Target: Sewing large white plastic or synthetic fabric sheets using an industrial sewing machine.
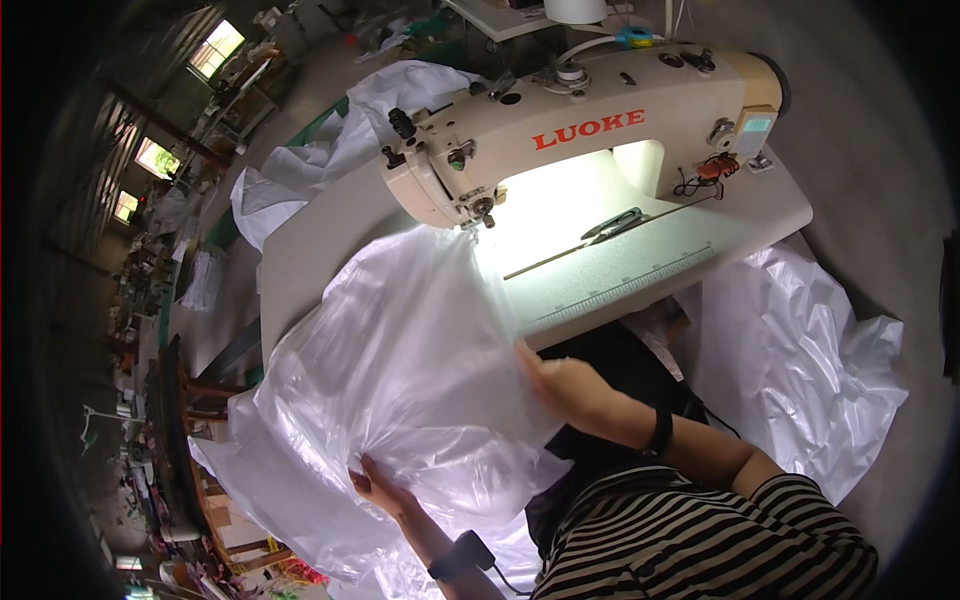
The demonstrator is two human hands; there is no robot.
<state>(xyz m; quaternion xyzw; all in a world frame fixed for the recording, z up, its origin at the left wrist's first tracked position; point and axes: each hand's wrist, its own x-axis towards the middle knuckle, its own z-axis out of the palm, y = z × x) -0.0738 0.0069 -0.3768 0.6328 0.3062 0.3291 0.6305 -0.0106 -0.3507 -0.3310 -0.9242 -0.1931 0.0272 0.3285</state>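
Observation:
A large sheet of shiny white plastic runs from under the needle area of a cream sewing machine down toward my lap. My left hand has its fingers closed on the lower part of the sheet, where creases gather at the fingertips. At the sheet's right edge, below the machine bed, my right hand grips the plastic between thumb and fingers; part of the fingertips is hidden. The sheet's top edge lies at the presser foot, whose details are lost in the glare.
Small thread snips lie on the lit machine bed, beyond a printed ruler. More white plastic hangs at the right of the table, and another heap lies behind the machine. A wooden frame stands at the left.

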